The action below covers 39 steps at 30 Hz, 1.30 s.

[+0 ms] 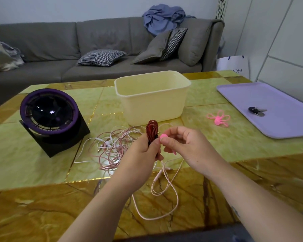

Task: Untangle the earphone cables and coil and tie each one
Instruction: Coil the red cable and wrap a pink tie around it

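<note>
While the left hand (pixel 143 151) clamps its grip on the coiled red cable (pixel 152 128), right hand (pixel 188 145) pinches a pink tie (pixel 163 136).

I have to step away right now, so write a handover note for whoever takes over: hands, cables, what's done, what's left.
Left hand grips the coiled red cable upright.
Right hand pinches a pink tie beside the coil.
Tangled pink and white cables lie on the table, under and left of the hands.
Spare pink ties lie between the cream bin and the lilac tray.
Done: red cable coiled.
Left: fasten its tie, then untangle, coil and tie the rest.
</note>
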Each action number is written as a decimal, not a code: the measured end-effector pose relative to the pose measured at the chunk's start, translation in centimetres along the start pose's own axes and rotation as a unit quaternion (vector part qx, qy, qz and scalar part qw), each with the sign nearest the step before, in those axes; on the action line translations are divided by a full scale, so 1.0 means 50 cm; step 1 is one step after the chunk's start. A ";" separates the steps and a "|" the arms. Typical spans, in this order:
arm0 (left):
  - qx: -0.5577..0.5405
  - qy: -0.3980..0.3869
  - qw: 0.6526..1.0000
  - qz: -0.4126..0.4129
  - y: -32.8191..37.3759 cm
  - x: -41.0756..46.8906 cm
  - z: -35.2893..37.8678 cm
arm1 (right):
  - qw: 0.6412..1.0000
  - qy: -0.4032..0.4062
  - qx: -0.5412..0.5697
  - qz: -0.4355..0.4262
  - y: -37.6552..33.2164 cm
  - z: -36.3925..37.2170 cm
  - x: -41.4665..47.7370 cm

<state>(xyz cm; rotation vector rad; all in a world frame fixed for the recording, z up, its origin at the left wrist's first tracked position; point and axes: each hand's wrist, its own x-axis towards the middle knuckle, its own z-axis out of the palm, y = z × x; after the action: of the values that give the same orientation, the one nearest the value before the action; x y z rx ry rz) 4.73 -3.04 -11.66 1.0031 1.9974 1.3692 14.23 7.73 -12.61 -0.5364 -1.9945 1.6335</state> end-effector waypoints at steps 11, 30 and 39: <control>-0.043 0.039 0.998 -0.002 0.008 0.002 0.008 | 0.994 0.072 -0.037 -0.067 -0.002 0.016 -0.006; -0.273 0.034 0.953 -0.125 -0.002 0.009 0.003 | 0.978 0.072 0.193 -0.006 -0.011 0.000 0.003; -0.178 0.040 0.982 -0.037 -0.004 0.005 -0.015 | 0.939 -0.058 0.272 0.200 -0.011 -0.027 0.002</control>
<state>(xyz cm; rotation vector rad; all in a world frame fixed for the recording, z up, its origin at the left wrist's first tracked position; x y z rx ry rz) 3.98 -3.28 -11.58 0.7137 1.7386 1.6714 14.95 8.74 -11.86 -0.6656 -1.4564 2.4012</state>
